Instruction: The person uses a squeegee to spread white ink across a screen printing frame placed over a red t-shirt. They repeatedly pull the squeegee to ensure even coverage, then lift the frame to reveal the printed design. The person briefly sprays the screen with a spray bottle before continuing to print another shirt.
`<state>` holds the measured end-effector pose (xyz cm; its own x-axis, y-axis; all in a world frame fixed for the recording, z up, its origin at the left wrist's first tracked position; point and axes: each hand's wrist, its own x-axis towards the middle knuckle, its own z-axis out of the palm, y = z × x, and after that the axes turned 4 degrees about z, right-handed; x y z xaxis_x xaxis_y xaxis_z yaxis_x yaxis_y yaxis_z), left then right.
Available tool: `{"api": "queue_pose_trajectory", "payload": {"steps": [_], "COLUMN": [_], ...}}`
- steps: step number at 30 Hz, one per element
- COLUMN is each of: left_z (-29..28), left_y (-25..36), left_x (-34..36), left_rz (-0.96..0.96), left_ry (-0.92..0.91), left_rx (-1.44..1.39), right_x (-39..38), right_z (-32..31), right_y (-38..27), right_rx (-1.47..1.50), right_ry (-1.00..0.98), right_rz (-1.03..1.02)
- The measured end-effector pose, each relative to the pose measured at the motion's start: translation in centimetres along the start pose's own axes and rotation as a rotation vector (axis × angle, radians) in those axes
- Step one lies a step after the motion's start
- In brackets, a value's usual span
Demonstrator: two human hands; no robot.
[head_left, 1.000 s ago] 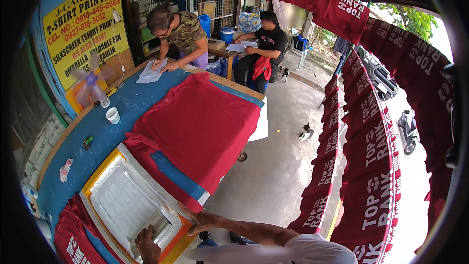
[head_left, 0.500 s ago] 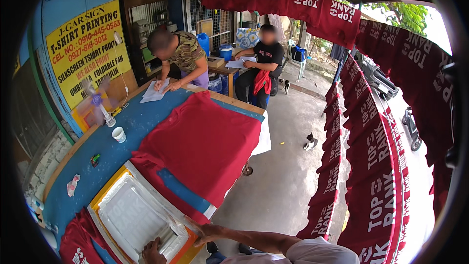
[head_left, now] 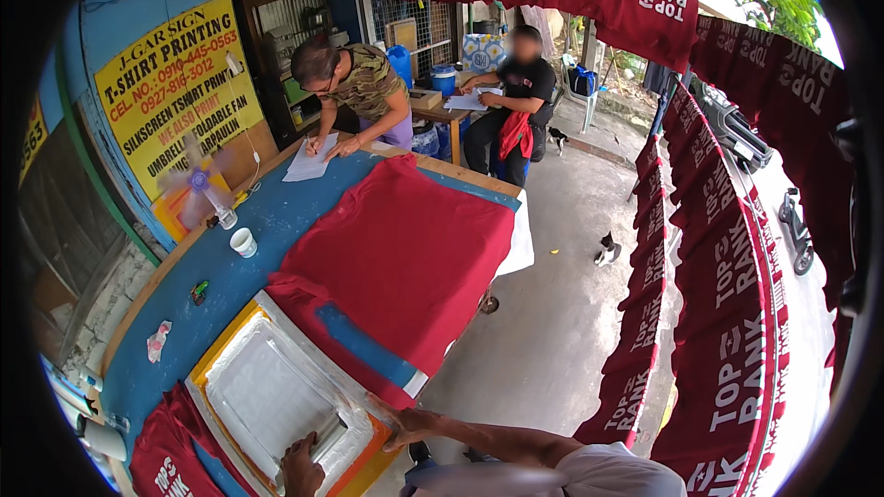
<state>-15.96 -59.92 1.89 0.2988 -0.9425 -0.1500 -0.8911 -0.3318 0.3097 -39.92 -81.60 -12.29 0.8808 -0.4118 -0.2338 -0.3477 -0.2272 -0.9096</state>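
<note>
My right hand [head_left: 403, 427] grips the near right edge of a silk screen frame [head_left: 293, 329], which lies on the long blue-topped table [head_left: 198, 331]. In my left hand [head_left: 302, 469], partly cut off by the lower edge, is a squeegee [head_left: 330, 437], pressed on the pale mesh at the frame's near end. The frame has whitish sides with yellow-orange inner borders. Beyond it a plain dark red shirt [head_left: 405, 258] is spread flat, with part of it reaching under the frame. Another red shirt [head_left: 170, 460] with white print lies at the frame's left.
A white cup [head_left: 243, 242], a small purple fan [head_left: 199, 181] and a crumpled cloth [head_left: 158, 340] stand or lie along the table's left side. One person [head_left: 364, 101] writes at the far end; another [head_left: 525, 83] sits beyond. Printed red shirts [head_left: 635, 350] hang at right. A cat [head_left: 608, 248] sits on the floor.
The whole view has shifted, moving the scene to the right. Faint lettering on the mesh is now harder to see. Both hands keep about the same places on the frame and squeegee.
</note>
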Motion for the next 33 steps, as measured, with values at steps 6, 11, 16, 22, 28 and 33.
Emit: {"api": "queue_pose_trajectory", "payload": {"steps": [6,11,16,22,28,33], "left_z": [0.1,-1.1,-3.3,-5.9,-6.8,-7.3], "left_y": [-0.4,-1.2,-3.2,-3.1,-0.2,1.7], "left_x": [0.3,1.5,3.1,1.7,0.5,0.4], "left_rz": [0.067,0.013,-0.095,0.098,0.165,0.059], "left_ry": [0.045,0.038,-0.077,0.218,0.228,0.169], "left_rx": [-0.043,-0.087,-0.049,-0.226,-0.171,-0.181], "right_x": [-0.9,-1.4,-1.1,-0.9,-0.9,-0.8], "right_z": [-1.5,-2.0,-2.0,-1.8,-2.0,-2.1], "right_y": [-1.8,-2.7,-2.4,-2.5,-2.3,-2.6], "right_rx": [0.053,0.030,-0.036,-0.037,-0.049,-0.028], "right_ry": [-0.084,-0.091,-0.114,-0.091,-0.126,-0.148], "right_rz": [0.062,0.082,0.067,0.038,0.071,0.076]}}
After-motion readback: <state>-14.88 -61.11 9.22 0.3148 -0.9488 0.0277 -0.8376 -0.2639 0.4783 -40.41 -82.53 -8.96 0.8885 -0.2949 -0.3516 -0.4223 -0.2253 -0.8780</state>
